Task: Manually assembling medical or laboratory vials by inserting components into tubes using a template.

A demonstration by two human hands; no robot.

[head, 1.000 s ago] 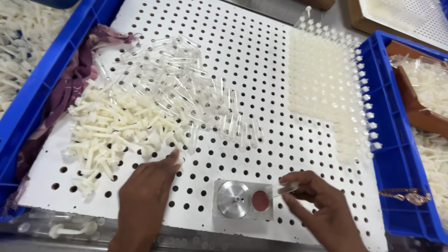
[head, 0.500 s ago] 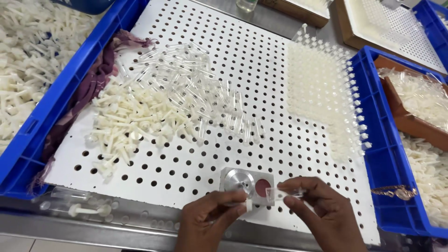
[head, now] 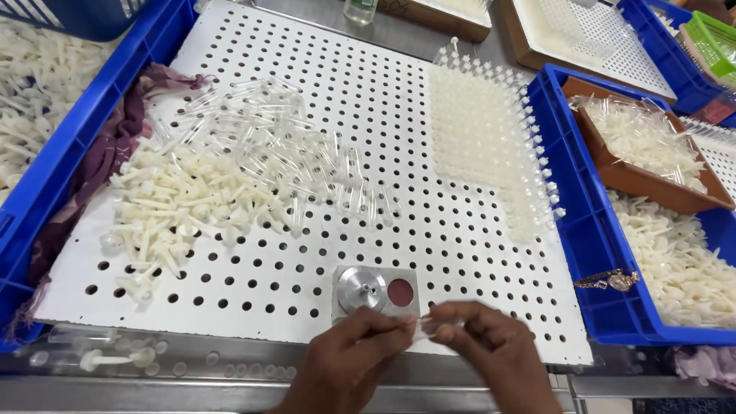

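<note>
A small clear plastic tube (head: 429,326) is pinched between the two hands at the near edge of the white perforated board (head: 399,138), just in front of the metal fixture (head: 376,291). The left hand (head: 349,360) closes thumb and fingertips on one end of it; the right hand (head: 494,353) closes on the other end, its fingers curled around the piece, so both hands are nearly shut on the same thing. Whether a white plunger part already sits inside cannot be told, since the fingers cover most of it.

Judging by its look, the tube is very light, thin-walled and stiff, smooth enough to slip, and likely to crack if squeezed hard; a light fingertip pinch across the barrel near each end seems the sound hold.

The fixture is a flat metal plate carrying a round silver boss and a dark red disc beside it. Farther up the board lies a loose heap of clear tubes (head: 291,161), and to its left a heap of white plunger pieces (head: 176,207). On the right of the board, finished pieces (head: 483,130) stand upright in rows. Blue bins (head: 598,253) flank the board on both sides; a brown tray (head: 644,176) of clear parts sits in the right one, and a wristwatch (head: 613,280) rests on its rim
</note>
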